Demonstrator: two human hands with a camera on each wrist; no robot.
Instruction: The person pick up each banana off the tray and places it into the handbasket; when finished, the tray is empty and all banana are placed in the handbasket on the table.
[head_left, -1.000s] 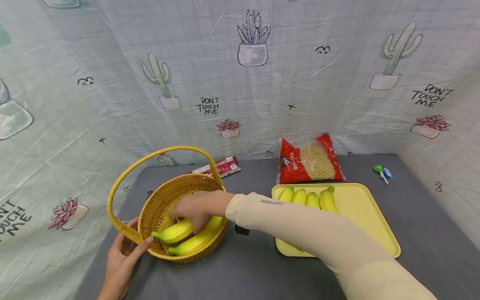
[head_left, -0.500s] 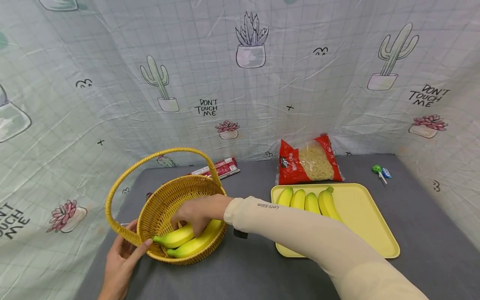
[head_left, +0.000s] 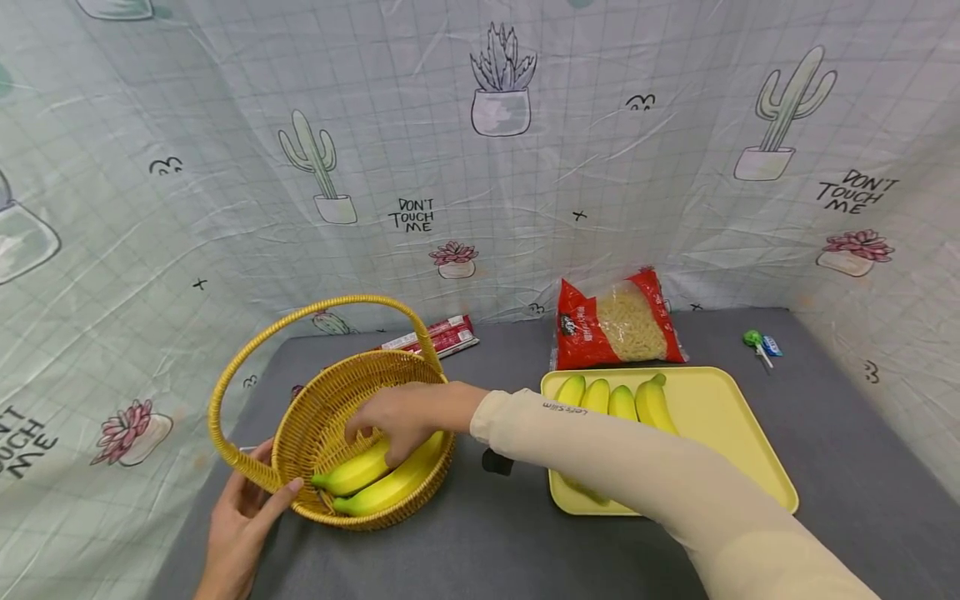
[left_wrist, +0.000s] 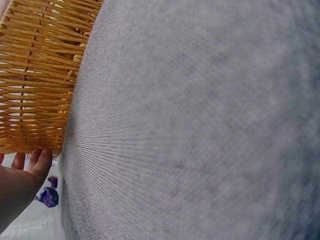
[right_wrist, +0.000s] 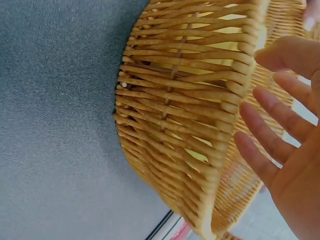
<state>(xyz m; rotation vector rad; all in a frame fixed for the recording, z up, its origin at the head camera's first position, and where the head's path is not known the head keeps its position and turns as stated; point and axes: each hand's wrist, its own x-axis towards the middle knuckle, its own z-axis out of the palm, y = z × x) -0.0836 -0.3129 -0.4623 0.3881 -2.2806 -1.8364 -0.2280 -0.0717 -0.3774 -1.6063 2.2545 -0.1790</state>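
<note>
A yellow wicker basket (head_left: 360, 371) with a tall hoop handle stands on the left of the table. Two bananas (head_left: 393, 492) lie in it side by side. My left hand (head_left: 243, 521) grips the rim near the handle's foot, thumb over the edge; its fingertips press the woven outside in the left wrist view. Over the basket's right side hangs my right hand (head_left: 401, 417), its thumb overlapping the upper banana (head_left: 352, 475) in the head view. In the right wrist view the right hand (right_wrist: 295, 135) has spread, loosely bent fingers with nothing between them.
A pale yellow tray (head_left: 735, 433) on the right bears several bananas (head_left: 654, 404), partly hidden by my right sleeve (head_left: 600, 450). Behind it stands a red bag of pasta (head_left: 622, 325). Red-and-white packets (head_left: 453, 335) lie behind the basket, a green lollipop (head_left: 754, 339) at far right.
My right hand has loosened from the upper banana and risen slightly, its forearm shifting right. That banana has settled a little lower against the other. The left hand keeps its grip.
</note>
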